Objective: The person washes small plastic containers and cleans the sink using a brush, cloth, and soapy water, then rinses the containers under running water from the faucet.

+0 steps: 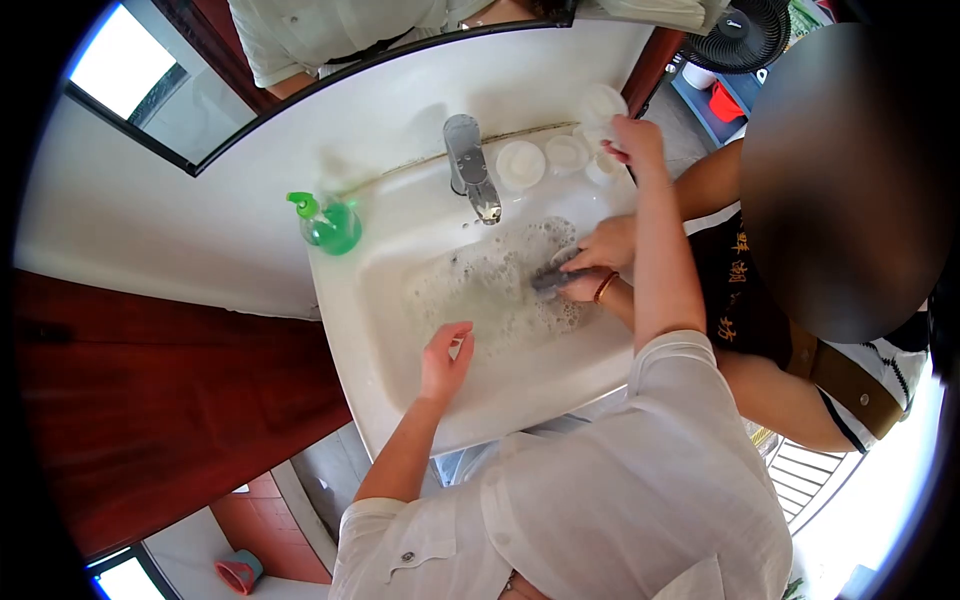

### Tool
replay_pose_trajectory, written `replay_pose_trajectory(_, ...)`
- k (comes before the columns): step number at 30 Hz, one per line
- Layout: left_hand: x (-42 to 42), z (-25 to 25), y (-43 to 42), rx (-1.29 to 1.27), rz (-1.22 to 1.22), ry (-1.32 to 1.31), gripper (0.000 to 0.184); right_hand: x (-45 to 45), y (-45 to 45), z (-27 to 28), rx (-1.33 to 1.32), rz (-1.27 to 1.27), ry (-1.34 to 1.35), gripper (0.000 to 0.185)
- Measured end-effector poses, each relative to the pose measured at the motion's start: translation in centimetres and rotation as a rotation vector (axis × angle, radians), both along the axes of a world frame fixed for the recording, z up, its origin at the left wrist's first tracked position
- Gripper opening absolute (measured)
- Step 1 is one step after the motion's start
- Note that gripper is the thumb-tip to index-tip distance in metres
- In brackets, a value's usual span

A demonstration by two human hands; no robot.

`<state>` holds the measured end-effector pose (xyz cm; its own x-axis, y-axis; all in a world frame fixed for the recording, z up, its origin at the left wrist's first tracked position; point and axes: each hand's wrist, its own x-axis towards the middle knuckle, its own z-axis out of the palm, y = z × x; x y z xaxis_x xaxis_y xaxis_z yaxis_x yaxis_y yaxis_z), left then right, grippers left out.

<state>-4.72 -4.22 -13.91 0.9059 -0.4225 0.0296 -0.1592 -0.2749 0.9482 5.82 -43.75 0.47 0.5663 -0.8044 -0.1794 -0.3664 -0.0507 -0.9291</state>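
Overhead, from the head view, we see the right hand (638,145) pinching a translucent round container (603,102) by its near edge. Our left hand (447,362), half curled and holding nothing, hovers over the sink (365,370), with foamy water (490,280) just beyond it.

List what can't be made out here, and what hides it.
All in the head view:
Sink bottom: partly hidden by suds.
Dark thing: too covered by the co-worker's hands and suds to identify.
White container: near edge covered by the right hand.
Co-worker's head: blurred.
Mirror: cut off by the top edge.
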Motion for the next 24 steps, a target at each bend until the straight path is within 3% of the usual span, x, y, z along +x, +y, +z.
replay_pose_trajectory(6, 2.7, 2.8, -6.6, 0.061, 0.006, 0.112, 0.017, -3.2, 0.2, 1.7, 0.018, 0.009, -0.059, 0.025)
replay_pose_trajectory(12, 8.7, 3.5, -20.9, -0.277, 0.082, 0.549, 0.026, -6.7, 3.3, -1.1, 0.092, -0.116, -0.189, 0.023)
replay_pose_trajectory(15, 11.9, 0.8, -26.5, -0.154, 0.215, 0.537, 0.032, -8.8, 5.0, -1.3, 0.093, -0.120, -0.164, 0.022)
replay_pose_trajectory(19, 13.6, 1.3, -29.2, -0.138, 0.273, 0.707, 0.032, -11.1, 6.1, -0.6, 0.064, -0.112, -0.126, 0.021)
replay_pose_trajectory(24, 13.1, 1.9, -30.1, -0.315, 0.147, 0.776, 0.027, -12.5, 5.5, -0.5, 0.059, -0.149, -0.093, 0.021)
